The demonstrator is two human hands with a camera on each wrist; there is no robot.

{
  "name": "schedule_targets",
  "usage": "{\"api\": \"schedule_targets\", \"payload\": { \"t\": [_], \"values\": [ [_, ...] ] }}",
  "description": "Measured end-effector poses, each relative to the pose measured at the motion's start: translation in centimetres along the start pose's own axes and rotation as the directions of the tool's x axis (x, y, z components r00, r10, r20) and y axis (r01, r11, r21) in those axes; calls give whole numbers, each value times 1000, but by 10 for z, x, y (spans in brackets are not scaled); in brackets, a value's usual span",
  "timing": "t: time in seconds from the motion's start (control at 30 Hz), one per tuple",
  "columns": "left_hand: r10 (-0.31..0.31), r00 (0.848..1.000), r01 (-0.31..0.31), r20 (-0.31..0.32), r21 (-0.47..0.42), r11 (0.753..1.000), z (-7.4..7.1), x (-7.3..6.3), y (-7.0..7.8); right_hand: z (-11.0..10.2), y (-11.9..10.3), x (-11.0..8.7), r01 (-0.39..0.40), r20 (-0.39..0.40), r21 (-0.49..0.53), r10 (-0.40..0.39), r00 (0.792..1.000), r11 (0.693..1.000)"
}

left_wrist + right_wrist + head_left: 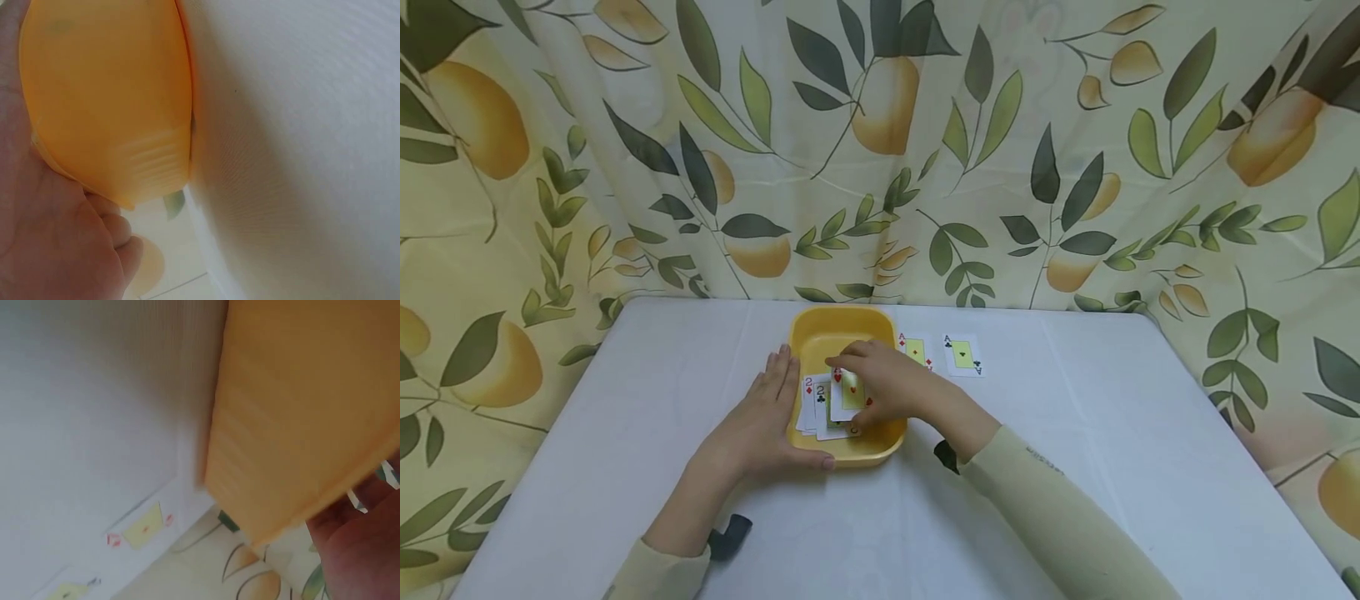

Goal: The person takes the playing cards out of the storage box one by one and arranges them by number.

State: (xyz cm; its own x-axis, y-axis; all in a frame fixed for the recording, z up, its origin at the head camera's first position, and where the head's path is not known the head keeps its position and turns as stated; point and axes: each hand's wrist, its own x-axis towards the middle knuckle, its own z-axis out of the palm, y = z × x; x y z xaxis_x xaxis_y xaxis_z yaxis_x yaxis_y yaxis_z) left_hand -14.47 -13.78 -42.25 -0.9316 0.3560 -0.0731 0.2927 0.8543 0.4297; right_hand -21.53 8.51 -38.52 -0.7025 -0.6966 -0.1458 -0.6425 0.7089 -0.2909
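Note:
A yellow plastic tray [820, 333] stands on the table with several playing cards in its near part, among them a two of diamonds [807, 408] and a black two [822, 402]. My right hand [883, 379] reaches in over the right rim and pinches an ace of hearts [848, 398] between thumb and fingers, above those cards. Along the left rim lies my left hand [760, 425], fingers straight and thumb stretched along the near side. In the left wrist view, the tray's outer wall [106, 81] stands against that hand's palm.
Just right of the tray, an ace of diamonds [915, 350] lies face up, partly behind my right hand. Beside it is a black ace [962, 356]. A white cloth [1075, 400] covers the table, and a fruit-patterned curtain [970, 208] hangs behind its far edge.

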Motion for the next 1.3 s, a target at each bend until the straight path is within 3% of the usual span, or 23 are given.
{"api": "schedule_targets", "payload": {
  "t": [0.13,0.33,0.57,0.97,1.3],
  "values": [
    [-13,1000,13,11,-14,1000,1,0,1,-11,5,-7,-6,-50,-11,5,999,1000],
    [-2,1000,2,-19,-10,1000,1,-1,1,-30,20,-19,-87,-115,50,92,989,995],
    [-3,1000,3,-29,-11,1000,2,-1,0,-41,42,-34,-86,-163,36,91,982,996],
    [-10,999,10,-31,-15,1000,2,-4,3,-47,82,-60,-180,-139,-20,176,975,983],
    [-8,999,8,-31,-17,1000,2,-4,3,-48,112,-77,-281,-129,-15,277,952,960]
  ]
}}
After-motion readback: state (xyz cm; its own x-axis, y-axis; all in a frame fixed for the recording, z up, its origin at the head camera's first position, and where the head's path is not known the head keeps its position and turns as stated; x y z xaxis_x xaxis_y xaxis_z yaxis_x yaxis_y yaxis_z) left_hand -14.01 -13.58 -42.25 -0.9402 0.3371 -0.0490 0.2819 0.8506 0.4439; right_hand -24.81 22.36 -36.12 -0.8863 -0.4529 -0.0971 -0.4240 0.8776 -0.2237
